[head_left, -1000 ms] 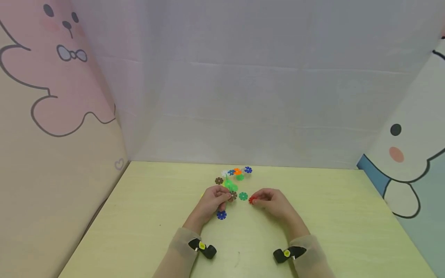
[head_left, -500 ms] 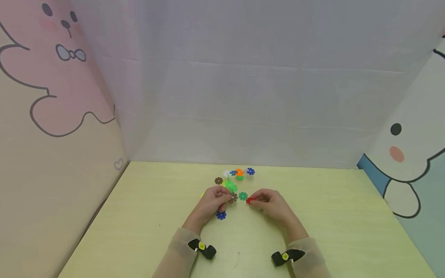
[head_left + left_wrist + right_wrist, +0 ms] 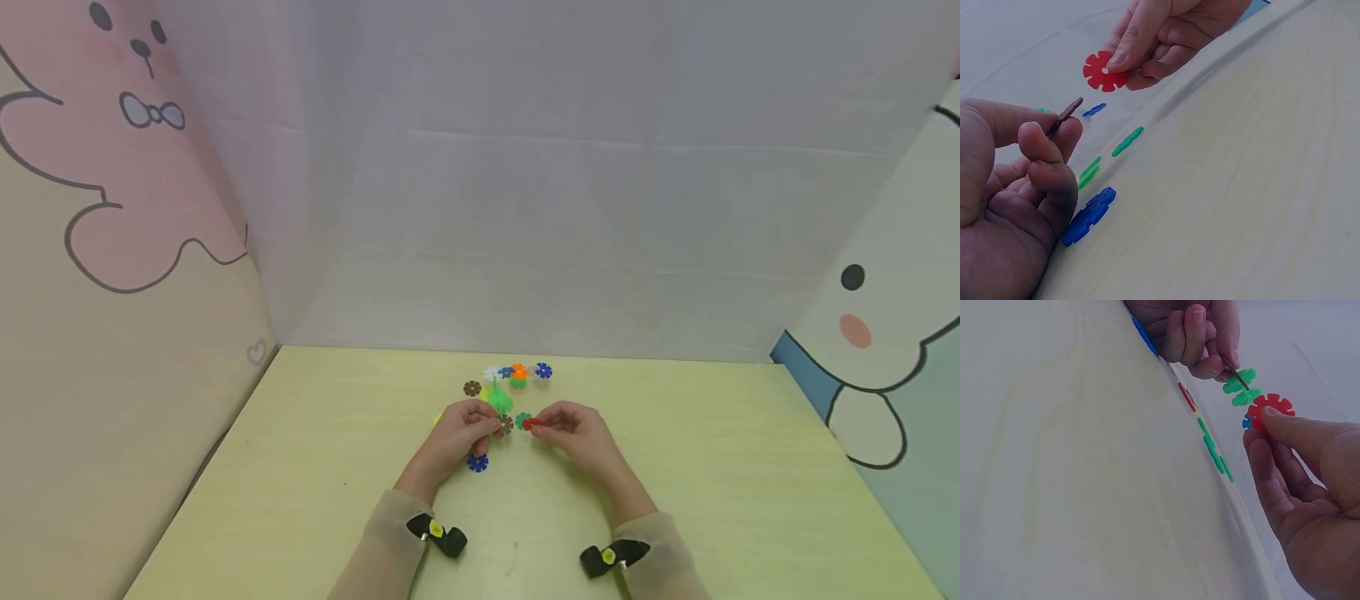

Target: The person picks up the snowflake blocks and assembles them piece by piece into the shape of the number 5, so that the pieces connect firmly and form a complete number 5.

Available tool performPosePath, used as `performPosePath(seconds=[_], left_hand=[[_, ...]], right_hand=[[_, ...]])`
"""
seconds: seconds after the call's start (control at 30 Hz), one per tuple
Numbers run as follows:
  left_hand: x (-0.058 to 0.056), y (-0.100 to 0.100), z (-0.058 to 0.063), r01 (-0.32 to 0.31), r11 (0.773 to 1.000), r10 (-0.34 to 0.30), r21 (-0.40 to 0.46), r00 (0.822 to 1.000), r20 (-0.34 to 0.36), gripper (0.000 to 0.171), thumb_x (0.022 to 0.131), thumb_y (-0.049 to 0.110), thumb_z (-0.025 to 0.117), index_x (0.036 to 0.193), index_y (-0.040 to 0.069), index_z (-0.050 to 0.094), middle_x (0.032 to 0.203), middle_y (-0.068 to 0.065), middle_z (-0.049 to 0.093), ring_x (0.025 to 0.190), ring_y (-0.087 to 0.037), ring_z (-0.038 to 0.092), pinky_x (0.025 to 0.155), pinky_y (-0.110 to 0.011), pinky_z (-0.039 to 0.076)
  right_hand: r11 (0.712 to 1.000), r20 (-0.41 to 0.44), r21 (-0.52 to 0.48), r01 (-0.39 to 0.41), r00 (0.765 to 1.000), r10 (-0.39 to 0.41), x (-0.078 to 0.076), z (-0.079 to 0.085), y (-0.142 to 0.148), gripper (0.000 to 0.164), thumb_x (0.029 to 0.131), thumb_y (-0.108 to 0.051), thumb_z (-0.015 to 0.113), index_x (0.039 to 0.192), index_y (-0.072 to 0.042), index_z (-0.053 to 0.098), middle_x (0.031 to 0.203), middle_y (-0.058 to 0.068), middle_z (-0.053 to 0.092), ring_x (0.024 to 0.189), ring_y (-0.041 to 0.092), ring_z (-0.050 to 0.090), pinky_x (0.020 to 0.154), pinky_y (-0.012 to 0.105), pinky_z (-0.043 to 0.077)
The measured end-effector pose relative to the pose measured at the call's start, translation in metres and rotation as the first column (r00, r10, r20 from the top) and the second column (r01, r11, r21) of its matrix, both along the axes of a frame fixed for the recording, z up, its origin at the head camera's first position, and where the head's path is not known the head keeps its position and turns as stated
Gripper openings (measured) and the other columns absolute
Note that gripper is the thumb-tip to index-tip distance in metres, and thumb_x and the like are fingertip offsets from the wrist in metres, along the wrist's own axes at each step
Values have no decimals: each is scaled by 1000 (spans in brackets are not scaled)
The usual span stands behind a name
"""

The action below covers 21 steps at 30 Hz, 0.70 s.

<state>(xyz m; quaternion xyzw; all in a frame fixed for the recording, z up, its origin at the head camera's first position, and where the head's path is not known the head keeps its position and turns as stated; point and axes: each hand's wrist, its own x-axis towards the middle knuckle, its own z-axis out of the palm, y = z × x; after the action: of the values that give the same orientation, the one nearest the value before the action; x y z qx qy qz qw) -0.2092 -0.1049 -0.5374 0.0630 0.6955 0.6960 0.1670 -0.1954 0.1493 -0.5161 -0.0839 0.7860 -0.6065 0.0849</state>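
Observation:
My left hand (image 3: 454, 435) pinches a brown snowflake disc (image 3: 506, 426) between thumb and forefinger, edge-on in the left wrist view. Bright green discs (image 3: 499, 401) stand just beyond it; whether they are joined to it I cannot tell. In my right hand (image 3: 587, 435), a red snowflake disc (image 3: 1272, 407) is pinched by thumb and fingers. Its notched face shows in the left wrist view, a small gap away from the brown disc (image 3: 1069, 114). Both discs are raised above the table.
A dark blue disc (image 3: 477, 462) lies by my left hand, and a teal disc (image 3: 522, 420) behind the red one. Farther back are another brown disc (image 3: 472, 388) and a row with white (image 3: 491, 373), orange (image 3: 519, 372) and blue (image 3: 543, 370) discs. A curtain hangs behind the table.
My right hand has moved left with the red disc, nearer the brown one. The red disc has turned edge-on in the head view. The row at the back has shifted slightly right.

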Motion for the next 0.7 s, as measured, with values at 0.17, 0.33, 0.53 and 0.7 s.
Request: performPosePath(seconds=[0.17,0.33,0.53,0.7], left_hand=[[1,1,2,-2,1000,2,-8,1000,-3,12,106,10,70,109,-1,68,87,-6,75,57,-9,53,55,-22,46],[1,1,1,8,1000,-9,-18,1000,-17,14,106,12,71,110,-1,68,90,-8,77,57,-9,52,55,-22,46],[0,1,1,19,1000,-20,-14,999,-31,14,106,13,70,109,-1,68,90,-9,76,56,-10,52,56,-22,47],[2,0,0,23,1000,-23,-7,999,-24,13,106,12,70,109,0,69,86,-6,75,55,-9,51,53,-22,45]], right_hand=[[1000,-22,-21,-9,1000,8,1,-1,-5,13,98,-5,82,109,-1,77,108,11,81,96,20,77,85,25,60],[1000,-38,-14,-2,999,1,2,-2,-7,13,98,-7,83,109,-3,80,108,11,82,96,20,77,85,24,60],[1000,-38,12,18,999,-17,2,-2,-9,13,97,-10,84,109,-6,83,105,7,81,93,19,74,83,25,59],[1000,-42,8,24,999,-23,4,-3,-10,12,97,-10,84,109,-6,83,106,6,82,93,17,75,83,26,60]])
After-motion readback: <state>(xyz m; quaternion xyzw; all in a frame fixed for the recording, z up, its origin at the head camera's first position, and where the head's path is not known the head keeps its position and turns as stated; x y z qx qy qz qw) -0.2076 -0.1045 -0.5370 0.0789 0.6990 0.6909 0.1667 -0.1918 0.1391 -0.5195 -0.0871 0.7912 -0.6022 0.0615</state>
